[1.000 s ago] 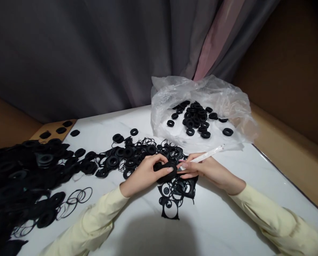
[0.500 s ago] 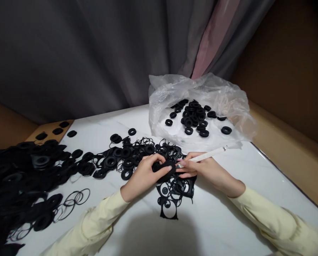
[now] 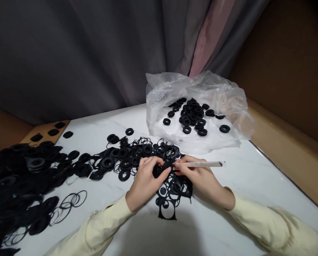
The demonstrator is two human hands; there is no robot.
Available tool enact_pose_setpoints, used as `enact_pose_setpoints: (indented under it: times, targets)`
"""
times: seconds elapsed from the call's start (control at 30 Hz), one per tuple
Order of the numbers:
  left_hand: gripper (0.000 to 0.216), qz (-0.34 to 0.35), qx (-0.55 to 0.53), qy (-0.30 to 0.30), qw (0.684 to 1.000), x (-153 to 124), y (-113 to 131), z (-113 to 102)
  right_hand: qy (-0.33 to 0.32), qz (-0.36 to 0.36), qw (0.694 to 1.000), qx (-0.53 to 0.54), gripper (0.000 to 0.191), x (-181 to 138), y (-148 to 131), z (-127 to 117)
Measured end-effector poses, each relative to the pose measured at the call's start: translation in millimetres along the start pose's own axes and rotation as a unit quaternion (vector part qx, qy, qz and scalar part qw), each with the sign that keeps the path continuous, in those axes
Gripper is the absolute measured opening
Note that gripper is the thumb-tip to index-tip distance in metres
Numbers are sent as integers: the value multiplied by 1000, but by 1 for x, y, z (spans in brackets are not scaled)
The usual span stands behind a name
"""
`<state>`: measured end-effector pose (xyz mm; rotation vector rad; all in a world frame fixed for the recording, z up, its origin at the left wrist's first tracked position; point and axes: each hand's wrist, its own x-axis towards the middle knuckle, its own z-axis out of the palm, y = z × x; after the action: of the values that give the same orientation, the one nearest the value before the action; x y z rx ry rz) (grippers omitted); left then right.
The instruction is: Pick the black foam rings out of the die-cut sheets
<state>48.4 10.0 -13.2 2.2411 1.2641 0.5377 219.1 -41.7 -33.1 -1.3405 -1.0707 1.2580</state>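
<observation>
My left hand is closed around a black rubber ring, thumb on its near side. In my right hand is a slim white pen-like tool, lying nearly level with its rear end to the right. Its tip points at the ring, but the fingers hide where it touches. Beneath both hands lie black rubber scraps with round cut-outs and small discs. More black rings and thin trimmings are heaped just left of my left hand.
A clear plastic bag with several black rings lies open at the back right. A large dark pile of rubber pieces covers the left side. Thin loops lie beside it. A grey curtain hangs behind the white table.
The pen-like tool has tipped from slanting upward to nearly level, and my right hand has turned with it. My left hand stays on the ring. The whole view has shifted slightly.
</observation>
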Motion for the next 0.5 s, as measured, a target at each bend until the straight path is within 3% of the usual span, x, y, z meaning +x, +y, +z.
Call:
enact_pose_setpoints:
  times: [0.2,0.5]
  targets:
    - [11,38,-2,6,999,-2,0,1,10,-88,991,-97,24,-1,6,3]
    - [11,44,-30,-31,998,1,-1,-6,7,-126,977,-172,25,1,4,4]
